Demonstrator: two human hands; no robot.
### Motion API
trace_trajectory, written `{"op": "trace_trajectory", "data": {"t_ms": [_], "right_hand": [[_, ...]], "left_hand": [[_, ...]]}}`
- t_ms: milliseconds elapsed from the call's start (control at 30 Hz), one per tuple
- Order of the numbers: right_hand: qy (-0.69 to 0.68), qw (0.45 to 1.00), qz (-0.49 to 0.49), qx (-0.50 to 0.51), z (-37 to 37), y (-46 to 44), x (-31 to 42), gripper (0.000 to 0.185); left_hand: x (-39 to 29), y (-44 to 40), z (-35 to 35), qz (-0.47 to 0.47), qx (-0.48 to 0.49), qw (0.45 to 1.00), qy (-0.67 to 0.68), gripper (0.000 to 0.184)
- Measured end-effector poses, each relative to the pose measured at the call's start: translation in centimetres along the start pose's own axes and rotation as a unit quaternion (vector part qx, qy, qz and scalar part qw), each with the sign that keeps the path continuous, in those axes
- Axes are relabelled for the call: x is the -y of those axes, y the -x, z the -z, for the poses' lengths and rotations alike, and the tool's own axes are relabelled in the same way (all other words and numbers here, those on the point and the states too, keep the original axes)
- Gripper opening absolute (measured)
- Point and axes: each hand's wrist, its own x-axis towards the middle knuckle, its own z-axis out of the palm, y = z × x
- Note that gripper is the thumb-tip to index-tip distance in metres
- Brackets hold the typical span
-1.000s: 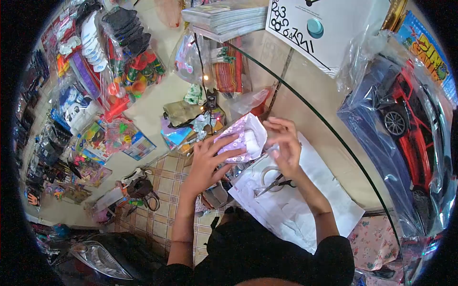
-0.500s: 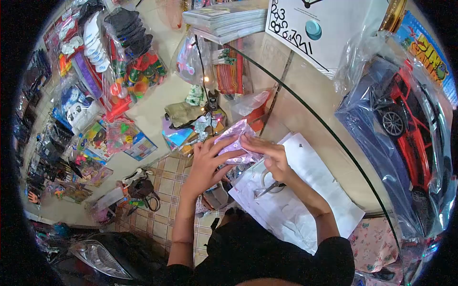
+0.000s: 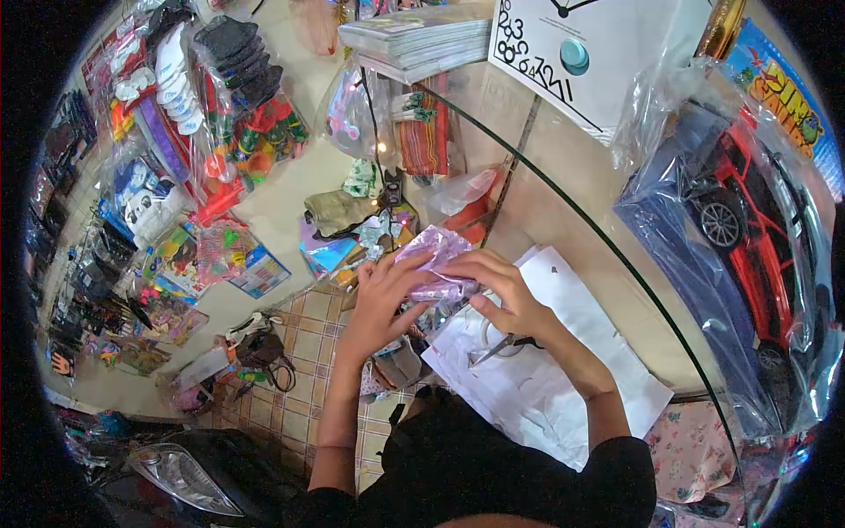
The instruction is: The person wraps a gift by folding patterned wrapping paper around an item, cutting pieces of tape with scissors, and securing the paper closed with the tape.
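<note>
A shiny pink-purple wrapped packet (image 3: pixel 433 250) lies between my hands near the glass edge. My left hand (image 3: pixel 380 306) grips its left side, with fingers laid across the wrap. From the right, my right hand (image 3: pixel 510 295) presses on the packet with bent fingers, thumb lower down. Both hands cover part of it, so its full shape is hidden. Just below my right hand, a pair of scissors (image 3: pixel 503 349) rests on large white paper sheets (image 3: pixel 581 330).
A red toy car (image 3: pixel 757 255) in clear plastic stands at the right. Behind are a stack of booklets (image 3: pixel 414 44) and a white clock box (image 3: pixel 581 62). An olive pouch (image 3: pixel 339 213) lies left of the packet. Bagged toys (image 3: pixel 264 132) fill the left.
My right hand has gone from flat, stretched fingers to bent ones curled over the packet. The wrap's raised top edge sits lower and more rounded. My left hand has barely shifted.
</note>
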Motion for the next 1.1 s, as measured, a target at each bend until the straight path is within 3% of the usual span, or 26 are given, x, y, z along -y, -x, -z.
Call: {"op": "trace_trajectory", "data": {"t_ms": [100, 300, 400, 600, 800, 1100], "right_hand": [[0.013, 1.0, 0.004, -0.002, -0.1, 0.1, -0.6, 0.04], [0.019, 1.0, 0.008, -0.008, -0.7, 0.3, -1.2, 0.038], [0.037, 0.999, 0.0, -0.007, -0.7, 0.0, -0.4, 0.039], [-0.017, 0.998, -0.027, -0.053, -0.1, -0.6, 1.8, 0.038], [-0.079, 0.993, -0.092, -0.002, 1.9, -1.9, 1.6, 0.033], [-0.029, 0.997, -0.009, 0.067, 3.2, -3.2, 0.6, 0.023]], "left_hand": [[0.2, 0.2, -0.8, 0.017, -0.079, 0.993, 0.083, 0.044], [-0.2, -0.6, 0.6, 0.013, -0.023, 0.999, 0.038, 0.062], [-0.3, -0.7, 0.8, 0.013, -0.031, 0.995, 0.09, 0.059], [-0.1, -0.8, 0.6, 0.015, -0.017, 0.997, 0.071, 0.058], [-0.2, -0.8, 0.4, 0.024, -0.01, 0.997, 0.066, 0.058], [-0.5, -0.9, 0.4, 0.033, -0.005, 0.998, 0.059, 0.057]]}}
